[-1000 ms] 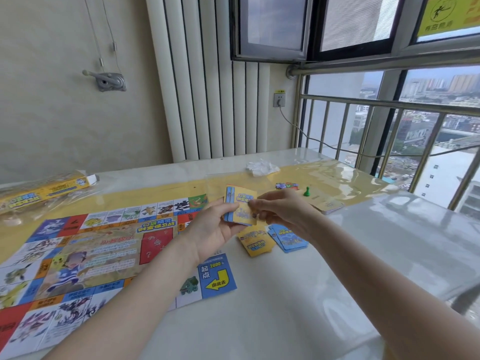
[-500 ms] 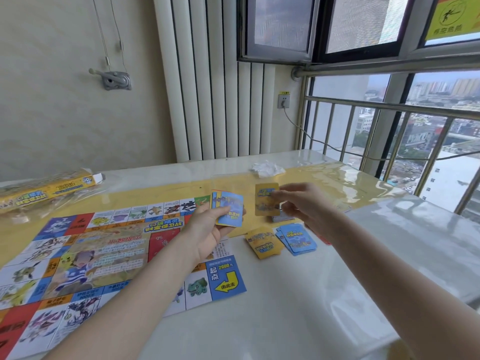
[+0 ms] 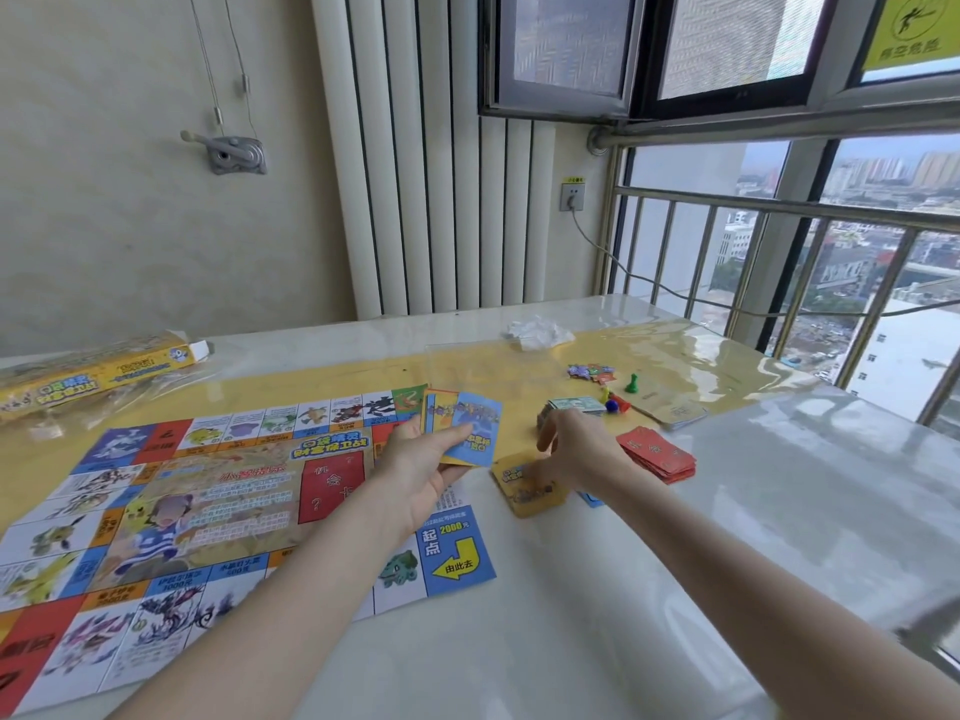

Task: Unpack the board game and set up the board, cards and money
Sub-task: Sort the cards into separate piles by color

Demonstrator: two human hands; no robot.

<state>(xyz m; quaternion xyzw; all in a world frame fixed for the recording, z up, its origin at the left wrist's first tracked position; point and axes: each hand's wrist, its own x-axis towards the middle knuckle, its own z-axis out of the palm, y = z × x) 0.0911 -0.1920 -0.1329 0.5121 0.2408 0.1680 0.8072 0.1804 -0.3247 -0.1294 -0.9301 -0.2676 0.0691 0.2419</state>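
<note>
White tabletop [image 3: 519, 657] beside a railed window carries the unfolded game board [image 3: 182, 511] on its left half. Above the board's right edge the left hand [image 3: 421, 459] grips a fan of cards [image 3: 470, 426], blue one foremost. The right hand [image 3: 576, 454] rests curled fingers on the yellow card pile [image 3: 519, 488]; red money [image 3: 657, 452] lies just beyond.

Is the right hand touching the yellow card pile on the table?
Touching. The head view shows the right hand lowered onto the yellow card pile, its fingers overlapping the top card with no gap visible, while the left hand holds a fan of cards.
</note>
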